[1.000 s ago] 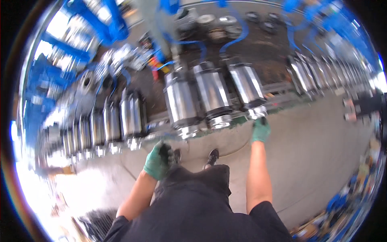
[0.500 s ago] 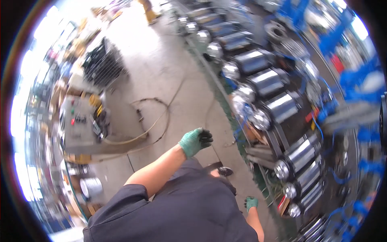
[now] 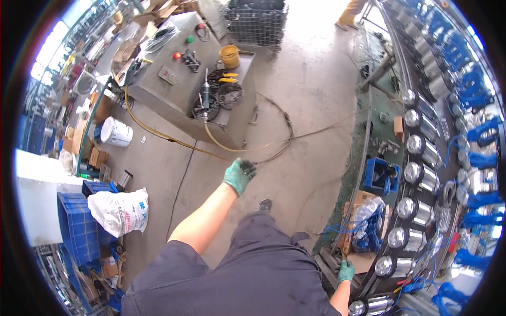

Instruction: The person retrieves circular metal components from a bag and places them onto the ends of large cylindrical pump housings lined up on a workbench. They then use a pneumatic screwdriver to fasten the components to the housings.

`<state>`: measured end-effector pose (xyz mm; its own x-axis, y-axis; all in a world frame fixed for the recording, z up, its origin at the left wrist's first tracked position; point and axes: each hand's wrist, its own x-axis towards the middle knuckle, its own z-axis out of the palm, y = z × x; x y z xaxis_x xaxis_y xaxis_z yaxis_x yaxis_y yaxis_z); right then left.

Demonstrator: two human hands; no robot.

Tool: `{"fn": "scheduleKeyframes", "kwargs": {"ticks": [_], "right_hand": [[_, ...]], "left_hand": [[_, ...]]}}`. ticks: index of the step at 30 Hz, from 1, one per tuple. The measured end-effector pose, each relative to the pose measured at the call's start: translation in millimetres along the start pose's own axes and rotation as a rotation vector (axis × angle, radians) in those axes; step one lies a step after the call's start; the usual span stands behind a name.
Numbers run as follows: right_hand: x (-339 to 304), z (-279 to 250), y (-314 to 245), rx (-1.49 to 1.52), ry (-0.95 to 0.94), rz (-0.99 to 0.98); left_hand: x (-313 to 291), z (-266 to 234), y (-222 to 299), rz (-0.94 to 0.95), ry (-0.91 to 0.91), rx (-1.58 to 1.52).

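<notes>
My left hand (image 3: 240,177), in a green glove with dark fingertips, hangs in front of me above the concrete floor. Its fingers are loosely bent and apart, with nothing in them. At the lower right, my right hand (image 3: 346,272), gloved the same way, is beside the edge of a rack, near a piece of cardboard (image 3: 362,262) and a clear plastic bag (image 3: 370,210) with blue items. Its fingers are too small and partly hidden to show whether they hold anything.
A grey control cabinet (image 3: 174,105) ahead carries a pneumatic driver (image 3: 205,94), a yellow tub (image 3: 229,56) and dark bowls. An air hose (image 3: 221,146) loops across the floor. Shiny metal cylinders (image 3: 416,208) line the right; blue crates (image 3: 78,226) and a white sack (image 3: 120,211) stand left.
My view has turned left, so the cabinet now sits nearer the middle. My left hand stays out in front; my right hand is now beside the rack edge.
</notes>
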<state>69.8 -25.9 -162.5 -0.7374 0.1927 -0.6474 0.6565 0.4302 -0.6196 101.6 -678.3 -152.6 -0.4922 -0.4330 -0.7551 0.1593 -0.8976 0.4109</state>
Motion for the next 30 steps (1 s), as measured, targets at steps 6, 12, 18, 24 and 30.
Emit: {"fn": "scheduleKeyframes", "kwargs": {"ticks": [6,12,18,24,30], "right_hand": [[30.8,31.3,-67.2,-0.216,-0.114,-0.022],[154.2,28.9,-45.4,-0.518,-0.238,-0.024],[225.4,107.4,-161.6,-0.932,-0.426,-0.369],[318.8,240.1,-330.1,-1.038,-0.587,-0.733],[301.6,375.5,-519.7,-0.588,-0.635,-0.275]], "left_hand": [[85.1,36.6,107.1,0.175,-0.015,-0.263],[156.7,101.8,205.3,0.305,-0.095,-0.301],[152.6,105.0,177.9,0.328,0.141,-0.035],[139.0,39.4,149.5,0.402,0.25,-0.235],[117.8,88.1,199.4,0.533,-0.01,-0.447]]}}
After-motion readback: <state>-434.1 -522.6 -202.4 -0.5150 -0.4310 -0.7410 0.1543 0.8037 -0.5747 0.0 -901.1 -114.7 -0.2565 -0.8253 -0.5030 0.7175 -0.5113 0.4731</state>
